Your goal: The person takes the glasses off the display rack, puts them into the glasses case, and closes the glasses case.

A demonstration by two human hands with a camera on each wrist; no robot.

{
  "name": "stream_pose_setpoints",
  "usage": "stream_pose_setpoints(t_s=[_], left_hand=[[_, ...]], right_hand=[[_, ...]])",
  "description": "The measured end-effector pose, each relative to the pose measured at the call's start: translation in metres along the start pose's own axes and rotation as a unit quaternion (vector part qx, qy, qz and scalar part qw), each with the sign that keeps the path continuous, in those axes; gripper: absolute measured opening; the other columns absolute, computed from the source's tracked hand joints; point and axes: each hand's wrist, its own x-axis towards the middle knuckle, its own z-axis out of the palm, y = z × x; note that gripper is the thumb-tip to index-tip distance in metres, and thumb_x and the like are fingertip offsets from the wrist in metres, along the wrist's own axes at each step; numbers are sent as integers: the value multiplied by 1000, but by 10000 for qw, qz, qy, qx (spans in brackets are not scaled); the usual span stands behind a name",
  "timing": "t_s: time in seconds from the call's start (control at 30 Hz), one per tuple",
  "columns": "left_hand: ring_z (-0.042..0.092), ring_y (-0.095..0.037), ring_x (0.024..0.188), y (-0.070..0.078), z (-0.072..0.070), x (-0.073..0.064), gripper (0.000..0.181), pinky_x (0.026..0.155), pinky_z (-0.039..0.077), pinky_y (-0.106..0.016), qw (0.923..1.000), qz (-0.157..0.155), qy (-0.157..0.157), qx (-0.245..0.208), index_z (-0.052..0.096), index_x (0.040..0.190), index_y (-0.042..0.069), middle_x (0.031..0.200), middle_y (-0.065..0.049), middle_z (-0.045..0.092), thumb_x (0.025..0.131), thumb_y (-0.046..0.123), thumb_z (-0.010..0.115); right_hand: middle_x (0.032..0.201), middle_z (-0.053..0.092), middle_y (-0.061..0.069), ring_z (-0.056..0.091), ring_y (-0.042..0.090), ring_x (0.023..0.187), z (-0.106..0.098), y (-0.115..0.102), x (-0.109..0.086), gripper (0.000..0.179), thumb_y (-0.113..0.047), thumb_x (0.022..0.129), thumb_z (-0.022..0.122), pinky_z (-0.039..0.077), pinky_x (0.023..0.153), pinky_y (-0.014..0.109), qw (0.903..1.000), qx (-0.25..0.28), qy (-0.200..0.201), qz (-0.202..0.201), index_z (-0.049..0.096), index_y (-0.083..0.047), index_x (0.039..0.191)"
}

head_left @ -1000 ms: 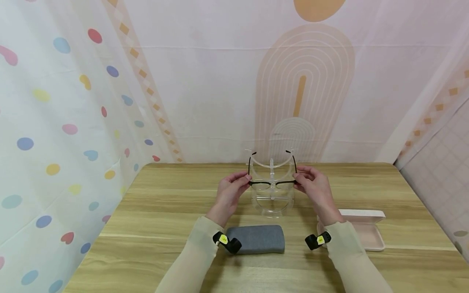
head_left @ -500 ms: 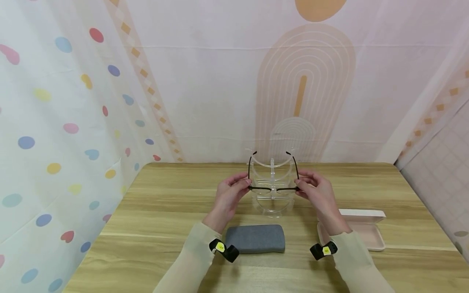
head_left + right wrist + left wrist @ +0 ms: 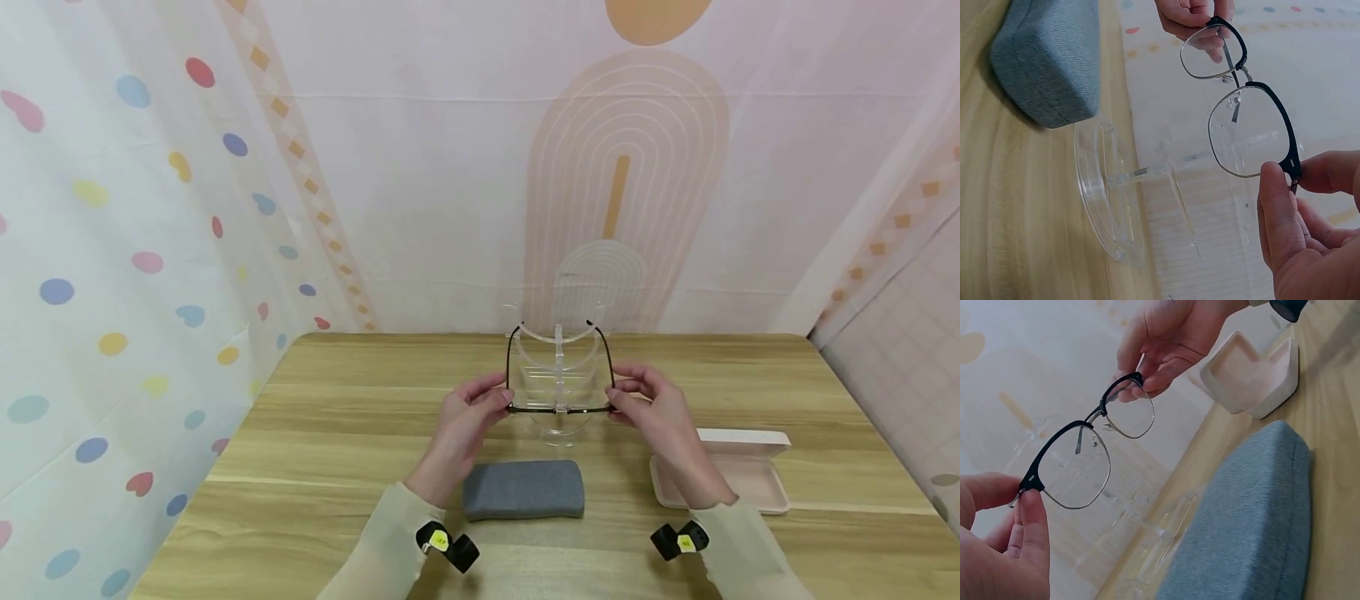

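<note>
Nearest, a small black camera is strapped at each cuff, the left camera [image 3: 447,546] and the right camera [image 3: 679,540], apparently angled to keep each hand's fingers in sight. Between the forearms, the closed grey case [image 3: 523,490] lies lengthwise across the wooden table [image 3: 315,467], probably low enough for the arms to pass either side. The pale pink case [image 3: 750,483] stands open beside the right forearm, lid raised at its far side, so its hollow faces the person. Beyond them, the left hand [image 3: 467,417] and right hand [image 3: 658,417] each pinch one outer corner of the glasses [image 3: 561,409] between thumb and fingers, a grip that likely keeps the frame level and the lenses untouched. The glasses are held up off the table before the clear stand [image 3: 559,358], temples spread and pointing away, one either side of its upright; whether they touch it I cannot tell. Behind hangs a patterned curtain [image 3: 450,208], presumably a plain-enough backdrop.
</note>
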Motion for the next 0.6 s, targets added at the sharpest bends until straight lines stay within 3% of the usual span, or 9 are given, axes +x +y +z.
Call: stream_pose_setpoints(t_s=[0.33,0.6], left_hand=[[68,-13,93,-4,-3,-13,38,82,58,-24,9998,-62,1,171,59,130,-16,106,-10,69,94,-6,67],[68,-13,93,-9,-5,-24,39,80,57,-23,9991,11,56,415,59,130,-17,109,-13,70,94,-5,69]], right_hand=[[111,62,15,70,8,87,-1,3,-11,47,2,99,63,61,80,26,9999,-96,-68,47,47,8,142],[117,59,23,69,8,90,-1,7,-22,48,2,99,62,61,86,31,9996,-165,-201,-108,46,7,145]])
